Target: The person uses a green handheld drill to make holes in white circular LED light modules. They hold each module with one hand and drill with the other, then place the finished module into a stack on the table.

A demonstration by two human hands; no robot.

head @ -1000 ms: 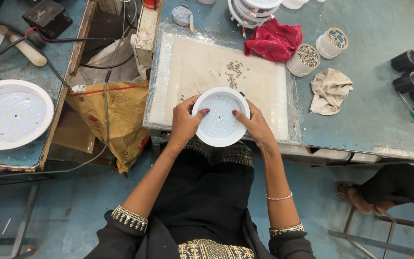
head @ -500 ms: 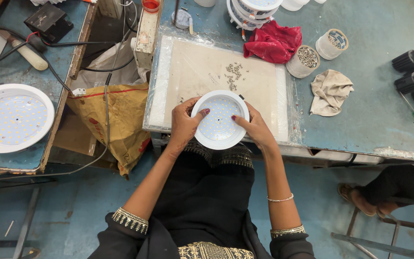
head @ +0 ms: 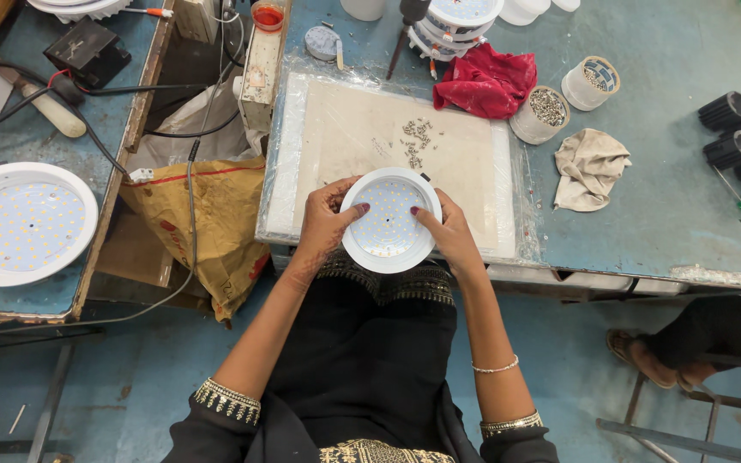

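At the near edge of the plastic-covered work board (head: 473, 163), the round white lamp housing studded with small diodes (head: 388, 220) was held between both hands, left hand (head: 323, 225) and right hand (head: 448, 231) each closed on its rim. Compared with a second before, it had barely shifted. Open room lay on the board beyond, up to a scatter of small screws (head: 416, 141); a red cloth (head: 486, 81) lay farther off.
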